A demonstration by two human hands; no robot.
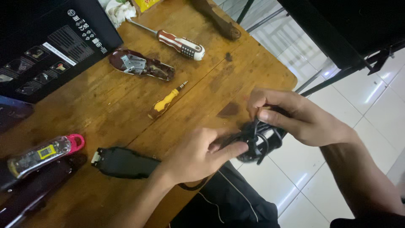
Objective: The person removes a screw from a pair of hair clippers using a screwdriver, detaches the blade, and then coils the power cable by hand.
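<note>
Where hands meet (both gripping): cable bundle

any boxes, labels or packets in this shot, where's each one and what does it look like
Black box: far left corner of the wooden table, flat and rectangular, with white print and small product pictures.
Yellow packet: top edge of the table, mostly cut off, beside a crumpled white cloth.
Yellow label: small rectangle inside the clear, pink-ended device at the left edge.

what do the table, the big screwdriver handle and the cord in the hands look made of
Table: wood, worn brown finish, visible grain and stains. Screwdriver handle: likely hard plastic, glossy red and white stripes. Cord: black, probably rubber or plastic sheath, bending in loops between left hand and right hand.
</note>
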